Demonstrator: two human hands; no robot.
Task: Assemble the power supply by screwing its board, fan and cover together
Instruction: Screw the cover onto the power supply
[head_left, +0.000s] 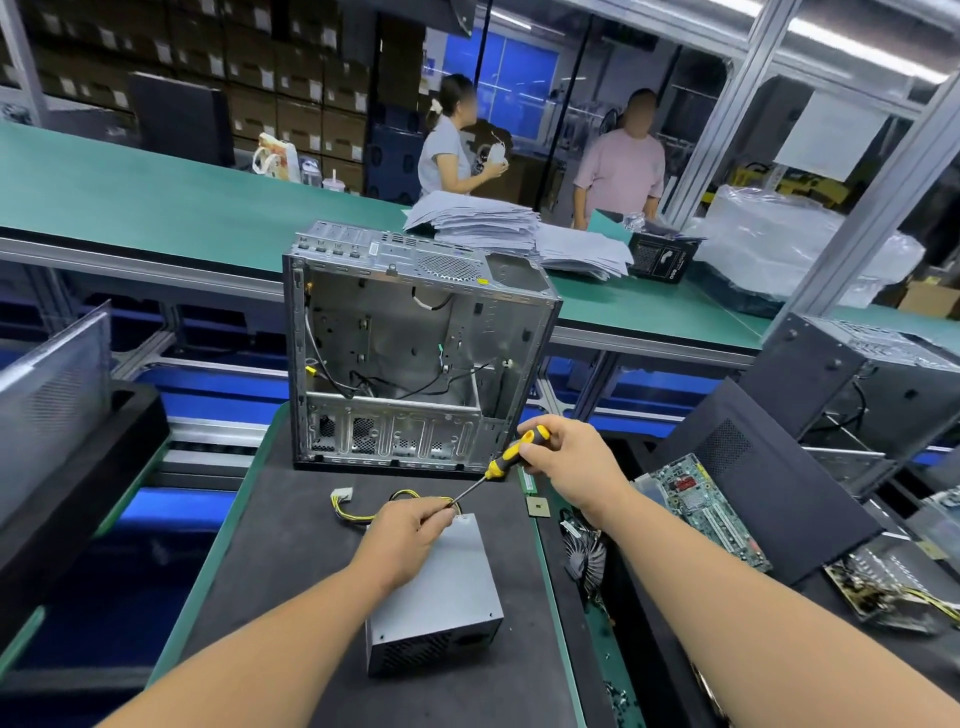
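Mid-table, toward its near edge, lies the power supply (434, 597), cover on. Right hand (566, 462) grips the screwdriver (511, 451) handle; left hand (402, 540) pinches the shaft tip, prob. to steady it at the PSU's far edge. Computer case (410, 358) stands behind.

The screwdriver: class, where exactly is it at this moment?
In the head view the screwdriver slants above the power supply, before the open computer case; the right hand grips its handle, the left hand pinches its tip.
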